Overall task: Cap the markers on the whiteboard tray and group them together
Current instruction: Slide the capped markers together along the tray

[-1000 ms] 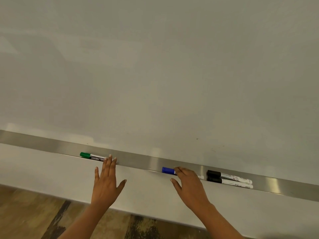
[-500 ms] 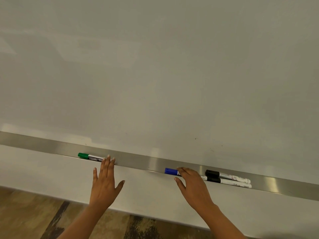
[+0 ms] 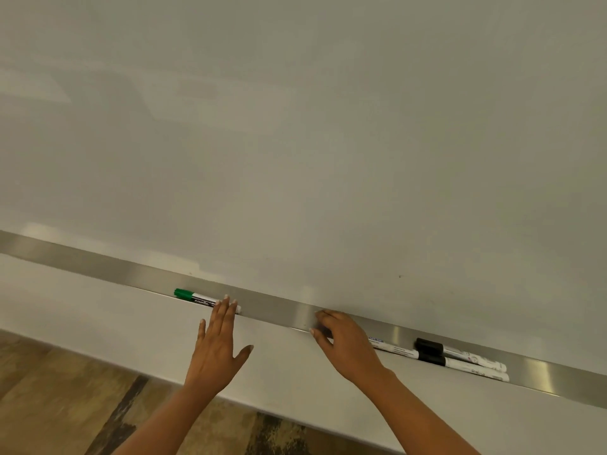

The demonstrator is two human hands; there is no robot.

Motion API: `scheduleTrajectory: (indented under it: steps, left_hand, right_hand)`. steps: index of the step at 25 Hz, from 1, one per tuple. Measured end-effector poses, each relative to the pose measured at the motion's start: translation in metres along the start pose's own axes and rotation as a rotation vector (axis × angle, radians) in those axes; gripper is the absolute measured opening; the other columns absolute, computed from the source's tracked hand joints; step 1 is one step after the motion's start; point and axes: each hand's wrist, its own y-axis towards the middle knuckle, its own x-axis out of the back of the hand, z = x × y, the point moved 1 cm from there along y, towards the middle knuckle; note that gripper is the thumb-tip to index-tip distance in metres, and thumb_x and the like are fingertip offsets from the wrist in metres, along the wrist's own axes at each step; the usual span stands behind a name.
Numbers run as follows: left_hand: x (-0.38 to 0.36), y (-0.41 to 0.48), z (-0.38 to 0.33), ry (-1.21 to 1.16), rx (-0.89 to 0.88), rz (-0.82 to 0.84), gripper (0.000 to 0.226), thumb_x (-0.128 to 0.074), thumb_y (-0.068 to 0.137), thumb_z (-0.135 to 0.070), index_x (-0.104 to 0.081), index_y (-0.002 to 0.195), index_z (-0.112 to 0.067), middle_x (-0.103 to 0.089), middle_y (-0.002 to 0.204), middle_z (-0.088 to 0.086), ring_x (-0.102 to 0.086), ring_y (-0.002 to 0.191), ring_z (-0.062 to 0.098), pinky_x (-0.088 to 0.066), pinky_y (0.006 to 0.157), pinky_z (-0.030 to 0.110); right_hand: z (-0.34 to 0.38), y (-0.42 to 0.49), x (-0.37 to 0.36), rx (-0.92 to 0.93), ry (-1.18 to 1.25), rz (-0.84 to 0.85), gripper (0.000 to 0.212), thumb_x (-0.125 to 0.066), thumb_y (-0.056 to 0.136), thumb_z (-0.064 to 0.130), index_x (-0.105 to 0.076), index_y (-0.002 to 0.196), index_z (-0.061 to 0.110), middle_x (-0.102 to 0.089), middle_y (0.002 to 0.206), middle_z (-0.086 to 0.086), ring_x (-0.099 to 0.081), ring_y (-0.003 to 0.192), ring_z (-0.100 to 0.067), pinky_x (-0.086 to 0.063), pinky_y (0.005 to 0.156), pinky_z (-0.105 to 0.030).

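Our left hand [image 3: 218, 348] is flat and open, fingertips touching the green marker [image 3: 197, 297] on the tray [image 3: 272, 308]. Our right hand [image 3: 345, 344] curls over another marker [image 3: 392, 348]; we cannot tell if it grips.

Both hands [image 3: 218, 349] [image 3: 348, 346] outstretched, fingers extended

Tray stretch, 9 o'clock of green marker [image 3: 197, 297]: bare metal — open passage.
Gap between left hand [image 3: 217, 348] and right hand [image 3: 345, 346]: clear tray [image 3: 272, 307].
3 o'clock of right hand: two black-capped markers [image 3: 460, 357] lie side by side — blocking.
Far 3 o'clock end: free.
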Motion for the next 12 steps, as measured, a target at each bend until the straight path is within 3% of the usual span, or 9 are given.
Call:
scheduleTrajectory:
  steps: [3, 7, 12]
  left_hand:
    - [0.01, 0.001, 0.013, -0.029, 0.07, -0.043, 0.085, -0.063, 0.08, -0.034, -0.012, 0.142, -0.006, -0.011, 0.154, 0.013, -0.006, 0.142, 0.026, -0.009, 0.114, 0.046]
    - [0.024, 0.005, 0.04, 0.015, 0.157, -0.045, 0.088, -0.06, 0.081, -0.037, -0.005, 0.142, -0.005, -0.004, 0.155, 0.015, -0.003, 0.143, 0.028, -0.008, 0.115, 0.047]
    - [0.027, 0.004, 0.055, 0.119, 0.156, 0.028, 0.09, -0.059, 0.08, -0.043, -0.006, 0.143, -0.007, -0.005, 0.154, 0.014, -0.008, 0.143, 0.029, -0.011, 0.114, 0.048]
  right_hand:
    - [0.026, 0.022, -0.013, 0.084, 0.019, 0.098, 0.039, -0.045, 0.093, 0.029, -0.044, 0.128, 0.013, -0.049, 0.135, -0.008, -0.043, 0.124, -0.019, -0.033, 0.106, -0.031]
    - [0.072, 0.048, -0.036, 0.216, -0.065, 0.277, 0.042, -0.043, 0.094, 0.023, -0.035, 0.133, 0.01, -0.038, 0.143, -0.01, -0.032, 0.131, -0.023, -0.026, 0.109, -0.034]
    - [0.104, 0.078, -0.061, 0.199, -0.021, 0.307, 0.039, -0.037, 0.096, 0.016, -0.033, 0.133, 0.008, -0.04, 0.14, -0.015, -0.037, 0.128, -0.029, -0.029, 0.107, -0.036]
